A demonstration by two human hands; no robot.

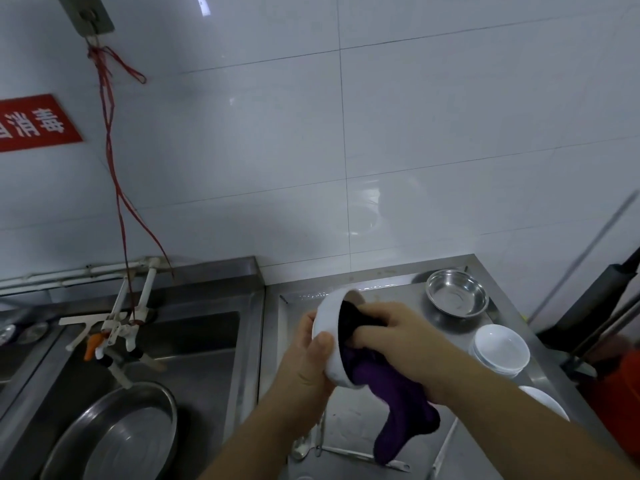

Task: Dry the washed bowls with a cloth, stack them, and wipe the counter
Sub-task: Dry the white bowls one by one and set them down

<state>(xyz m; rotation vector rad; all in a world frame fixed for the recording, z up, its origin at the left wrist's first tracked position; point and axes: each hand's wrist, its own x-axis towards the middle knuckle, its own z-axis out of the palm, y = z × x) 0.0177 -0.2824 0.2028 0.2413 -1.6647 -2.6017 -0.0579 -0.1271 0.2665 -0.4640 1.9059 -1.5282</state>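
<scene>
White glossy wall tiles back a stainless steel bench (377, 296) beside a steel sink (207, 344).

Head view: the left hand (304, 362) grips a white bowl (330, 341) tipped on its side above the bench, thumb curled over its rim. The right hand (391, 337) clutches a purple cloth (391, 403) and pushes it into the bowl's mouth; the cloth's loose tail hangs below the bowl. To dry it well, I judge the left hand should turn the bowl while the cloth sweeps wall, base and rim. The bowl looks smooth, glazed and likely slippery; the cloth soft and plush. Right of the bowl sits a stack of white bowls (500, 348); behind that, a shiny steel bowl (457, 292).
</scene>
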